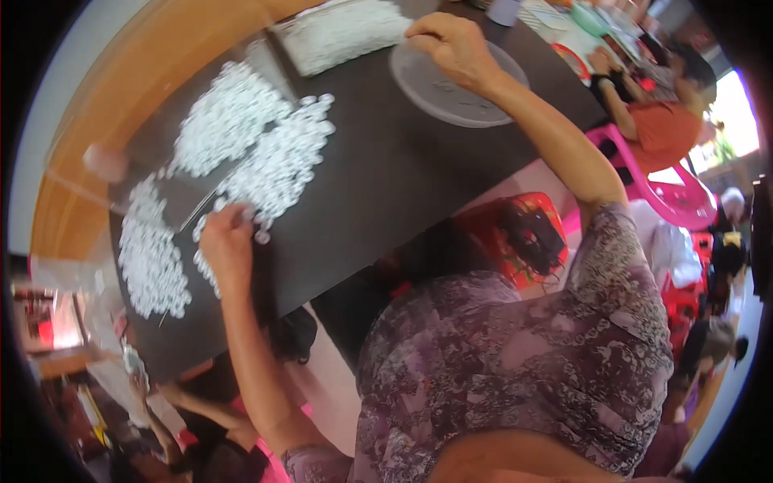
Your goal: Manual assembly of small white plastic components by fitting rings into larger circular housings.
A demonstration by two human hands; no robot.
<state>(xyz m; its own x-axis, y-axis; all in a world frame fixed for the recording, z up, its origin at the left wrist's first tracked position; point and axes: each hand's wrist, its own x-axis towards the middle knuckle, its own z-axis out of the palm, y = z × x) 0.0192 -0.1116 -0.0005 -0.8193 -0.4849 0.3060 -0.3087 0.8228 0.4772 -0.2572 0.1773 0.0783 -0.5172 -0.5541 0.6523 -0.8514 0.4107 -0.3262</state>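
Observation:
Small white ring-like pieces lie in heaps on a dark table [362, 177]: a near heap [282, 161], a far heap [225, 117] and a left heap [153, 253]. My left hand [229, 241] is at the lower end of the near heap, its fingers curled together; what they pinch, if anything, is too small to make out. Over the left rim of a shallow translucent bowl [475, 121], my right hand [455, 52] is closed in a pinch, its contents unclear. A few thin dark bits lie in the bowl. Between the heaps rests a thin metal rod [199, 211].
A clear-walled container [342, 36] full of white material stands at the far edge. Beyond the bowl is a white cylinder [505, 11]. A red stool [523, 233] holding a dark bundle is beside me. People sit at right, near a pink chair [676, 193], and at lower left.

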